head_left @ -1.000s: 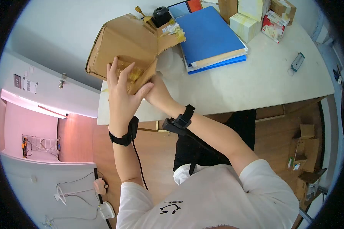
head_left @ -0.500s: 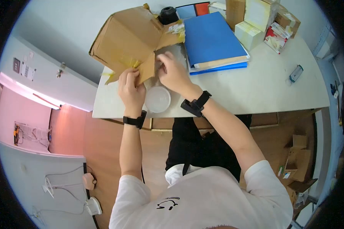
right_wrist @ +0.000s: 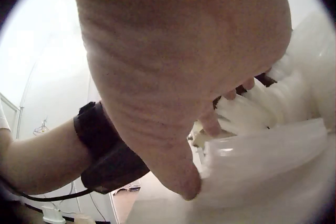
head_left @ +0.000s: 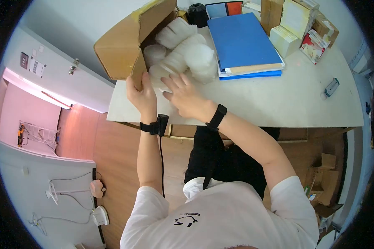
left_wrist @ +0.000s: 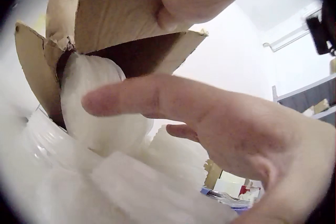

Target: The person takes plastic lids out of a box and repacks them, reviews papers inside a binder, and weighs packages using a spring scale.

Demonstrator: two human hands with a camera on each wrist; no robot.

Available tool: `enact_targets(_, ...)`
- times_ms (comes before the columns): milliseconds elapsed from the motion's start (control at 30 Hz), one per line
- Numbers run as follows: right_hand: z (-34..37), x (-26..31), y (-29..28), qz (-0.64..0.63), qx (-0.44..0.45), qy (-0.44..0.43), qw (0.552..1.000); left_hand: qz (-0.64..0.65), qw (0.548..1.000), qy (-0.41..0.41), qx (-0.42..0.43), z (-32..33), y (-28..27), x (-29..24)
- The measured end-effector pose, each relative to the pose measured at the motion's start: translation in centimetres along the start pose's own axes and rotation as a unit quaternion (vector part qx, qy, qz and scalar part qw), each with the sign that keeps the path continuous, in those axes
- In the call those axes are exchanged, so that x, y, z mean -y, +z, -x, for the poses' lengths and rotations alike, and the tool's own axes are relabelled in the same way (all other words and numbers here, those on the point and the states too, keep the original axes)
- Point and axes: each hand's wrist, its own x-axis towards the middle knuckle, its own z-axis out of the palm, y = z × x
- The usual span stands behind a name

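Observation:
My left hand (head_left: 143, 96) grips the edge of an open cardboard box (head_left: 118, 52), its thumb against a flap. Tilted on its side, the box has its mouth toward the blue folder. Out of it lies a pile of translucent white round plastic tubs (head_left: 174, 62), some stacked inside one another. My right hand (head_left: 189, 98) is spread with straight fingers, its fingertips right at the near side of the pile. In the left wrist view, the right forefinger (left_wrist: 126, 98) passes in front of the tubs. A tub (right_wrist: 262, 155) sits close by the thumb in the right wrist view.
Blue folders (head_left: 245, 45) lie on the white table (head_left: 274, 103) right of the tubs. Behind stand a black round object (head_left: 198, 15) and several small boxes (head_left: 284, 41). A small grey-green item (head_left: 331, 87) lies at the right. The table's front edge runs below both wrists.
The box has tipped over toward the right and the tubs have come out onto the table. My left hand has shifted to the flap's edge; the right has opened out at the pile.

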Motion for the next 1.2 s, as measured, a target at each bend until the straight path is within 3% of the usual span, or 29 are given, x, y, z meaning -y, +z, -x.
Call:
enact_targets(200, -0.5, -0.6, -0.4, 0.112, 0.061, 0.096, 0.987, -0.025, 0.997, 0.004, -0.069, 0.8, -0.6, 1.6)
enact_targets(300, -1.0, -0.3, 2.6, 0.160, -0.014, 0.109, 0.981, -0.025, 0.995, -0.015, -0.093, 0.9, -1.1, 1.8)
enact_targets(367, -1.8, 0.1, 3.8, 0.093, -0.138, 0.015, 0.986, -0.024, 0.995, -0.037, -0.095, 0.7, -1.3, 2.1)
enact_targets(500, -4.5, -0.8, 4.3, 0.082, -0.134, -0.039, 0.987, 0.018, 0.990, -0.036, -0.135, 0.7, -1.5, 2.6)
enact_targets(567, -5.4, -1.5, 4.2, 0.120, -0.013, -0.037, 0.992, 0.025, 0.987, -0.041, -0.153, 0.0, -1.7, 2.3)
enact_targets(667, -5.6, -2.3, 4.6, 0.122, 0.001, 0.011, 0.992, 0.047, 0.978, -0.078, -0.185, -1.3, -2.9, 1.7)
enact_targets(833, -5.1, -3.0, 3.3, 0.115, -0.019, -0.012, 0.993, 0.122, 0.961, -0.130, -0.211, -2.2, -3.8, 1.5)
enact_targets(1000, -8.3, -2.4, 1.2, 0.024, -0.042, -0.022, 0.999, 0.033, 0.989, -0.050, -0.134, -0.3, -3.3, 1.3)
enact_targets(1067, -10.7, -2.5, 1.2, 0.015, -0.154, -0.005, 0.988, 0.005, 0.994, -0.028, -0.107, 0.5, -3.5, 1.3)
enact_targets(1133, -12.8, -2.9, 1.3, 0.001, -0.150, 0.003, 0.989, 0.035, 0.993, -0.050, -0.100, 1.3, -3.7, 1.8)
enact_targets(1200, -14.4, -3.4, 1.6, 0.074, -0.092, 0.026, 0.993, -0.010, 0.997, -0.045, -0.064, 1.8, -4.6, 1.7)
